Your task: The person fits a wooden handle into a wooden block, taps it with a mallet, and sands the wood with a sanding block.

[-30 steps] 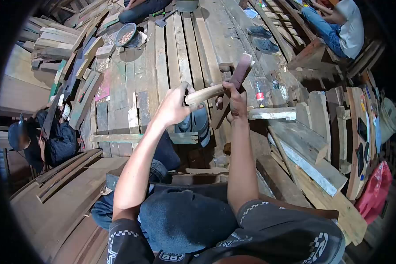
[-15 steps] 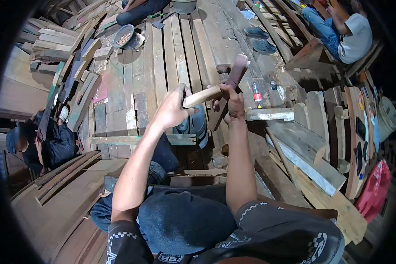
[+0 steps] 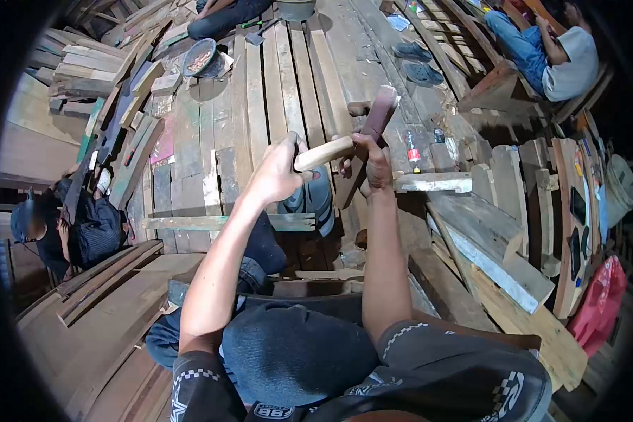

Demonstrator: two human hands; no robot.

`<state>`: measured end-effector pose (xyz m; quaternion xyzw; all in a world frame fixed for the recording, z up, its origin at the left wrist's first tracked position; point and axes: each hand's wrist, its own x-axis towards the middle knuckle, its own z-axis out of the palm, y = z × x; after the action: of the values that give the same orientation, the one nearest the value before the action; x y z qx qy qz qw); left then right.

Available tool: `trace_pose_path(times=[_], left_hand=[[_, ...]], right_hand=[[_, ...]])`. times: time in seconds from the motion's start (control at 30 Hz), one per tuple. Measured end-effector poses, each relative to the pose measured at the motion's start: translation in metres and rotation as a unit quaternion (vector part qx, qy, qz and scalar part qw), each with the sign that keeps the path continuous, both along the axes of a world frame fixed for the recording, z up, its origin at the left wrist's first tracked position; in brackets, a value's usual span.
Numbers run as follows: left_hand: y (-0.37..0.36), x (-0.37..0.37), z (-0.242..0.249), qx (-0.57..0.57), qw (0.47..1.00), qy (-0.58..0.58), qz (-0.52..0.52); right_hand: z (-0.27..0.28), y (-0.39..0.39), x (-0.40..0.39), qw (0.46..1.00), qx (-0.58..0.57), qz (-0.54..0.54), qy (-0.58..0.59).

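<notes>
A pale, smooth wooden piece point(image 3: 324, 155) is held up in front of me, between my two hands. My left hand point(image 3: 278, 169) grips its left end, thumb and fingers wrapped round it. At its right end is my right hand point(image 3: 375, 163), closed round a darker, reddish-brown wooden piece point(image 3: 380, 114) that slants up to the right and meets the pale one. The lower part of the dark piece shows below the right hand. Some fingers of both hands are hidden behind the wood.
A bucket point(image 3: 200, 58) stands on the plank floor at the upper left. A red-labelled bottle point(image 3: 412, 149) is right of my hands. Stacked boards point(image 3: 503, 172) lie on the right. People sit at the left edge, top and upper right. Sandals point(image 3: 420, 73) lie ahead.
My hands and both wooden pieces hold almost the same pose. The person at the upper right has shifted their arms slightly, and the person at the left has moved their head a little.
</notes>
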<state>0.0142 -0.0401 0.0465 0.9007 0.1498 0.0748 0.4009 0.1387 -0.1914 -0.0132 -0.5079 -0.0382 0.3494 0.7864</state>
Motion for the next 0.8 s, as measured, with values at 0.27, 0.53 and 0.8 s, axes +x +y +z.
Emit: trace_pose_path(times=[0.27, 0.53, 0.8], left_hand=[[-0.001, 0.001, -0.006, -0.013, 1.000, 0.008, -0.007], [-0.002, 0.002, 0.011, -0.064, 0.990, 0.122, -0.020], [0.003, 0.002, 0.002, -0.132, 0.986, 0.105, -0.013]], right_hand=[[0.013, 0.000, -0.005, 0.999, 0.028, -0.036, -0.014], [-0.004, 0.001, 0.000, 0.999, 0.040, -0.028, -0.011], [0.009, 0.000, -0.003, 0.997, 0.063, -0.041, -0.022]])
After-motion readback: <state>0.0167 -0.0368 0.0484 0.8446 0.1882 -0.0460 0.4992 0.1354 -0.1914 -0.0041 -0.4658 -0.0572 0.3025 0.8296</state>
